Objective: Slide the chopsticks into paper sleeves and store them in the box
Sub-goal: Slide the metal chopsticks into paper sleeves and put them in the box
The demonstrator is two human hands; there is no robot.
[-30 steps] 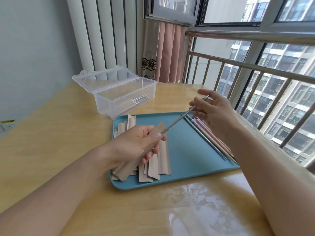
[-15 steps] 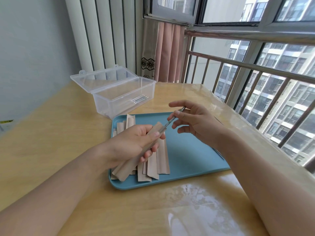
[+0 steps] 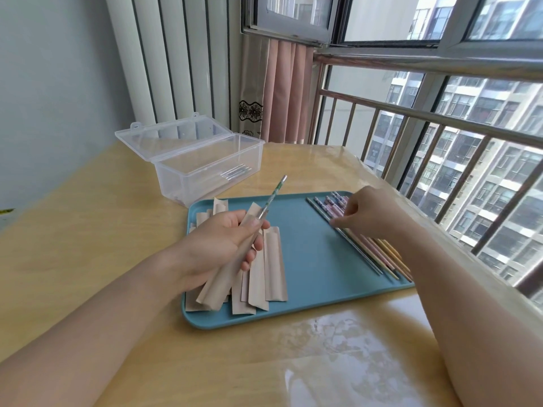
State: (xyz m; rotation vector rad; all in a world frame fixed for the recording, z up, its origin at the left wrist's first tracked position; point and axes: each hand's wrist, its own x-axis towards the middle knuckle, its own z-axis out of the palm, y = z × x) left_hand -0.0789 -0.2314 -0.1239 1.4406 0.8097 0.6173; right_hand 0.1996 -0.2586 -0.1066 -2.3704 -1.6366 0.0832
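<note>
Sunlit balcony setup, with a pale wooden table (image 3: 88,230) pushed up against a metal railing (image 3: 440,118) and apartment blocks seen beyond it. One paper sleeve (image 3: 232,265) is gripped in the left hand (image 3: 217,245), fingers curled round it, held tilted just above the tray, and a chopstick (image 3: 273,195) is stuck partway into it so the patterned top end pokes out toward the box. More empty sleeves (image 3: 270,268) are fanned out flat under that hand on the left side of the blue tray (image 3: 308,259). On the tray's right side a row of loose chopsticks (image 3: 373,248) is laid out, pink and yellow ones mixed with metal ones. These are touched by the right hand (image 3: 370,215), fingers bent down onto the row; whether one is actually pinched can't be told. Behind the tray, a clear plastic box (image 3: 205,171) is sat with its lid flipped open, a few chopsticks visible inside. Pink curtain (image 3: 282,92) is bunched in the far corner.
</note>
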